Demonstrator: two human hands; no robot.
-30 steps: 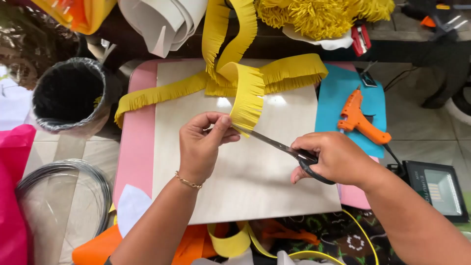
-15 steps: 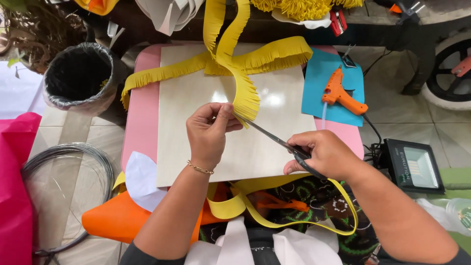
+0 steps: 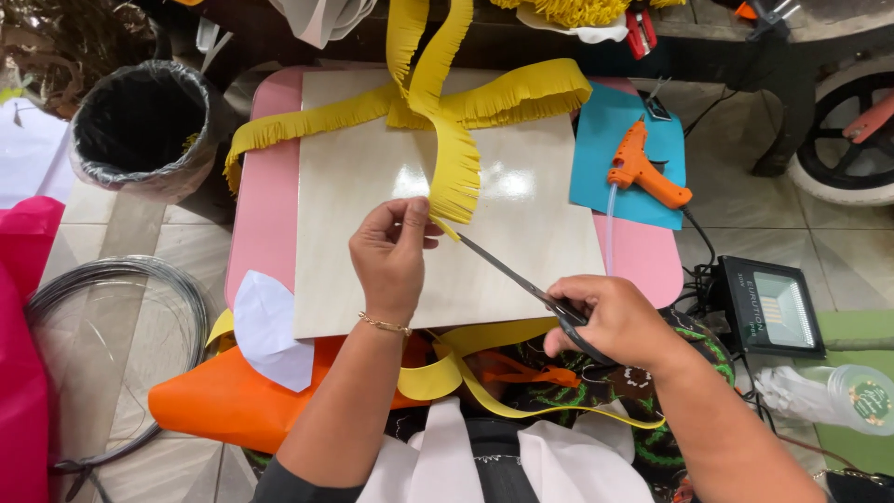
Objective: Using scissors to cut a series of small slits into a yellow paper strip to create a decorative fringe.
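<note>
Right now the left hand (image 3: pixel 391 256) pinches a yellow fringed paper strip (image 3: pixel 453 158), while the right hand (image 3: pixel 610 321) grips scissors (image 3: pixel 507 270) whose tips meet it between both hands

1. One view only, from the person's head, looking steeply down over a pale board (image 3: pixel 372 242) on a pink table (image 3: pixel 265 214).
2. It sits close: both forearms enter from the bottom edge.
3. The far table edge is at the top, with floor tiles (image 3: pixel 112 233) visible left and right.
</note>
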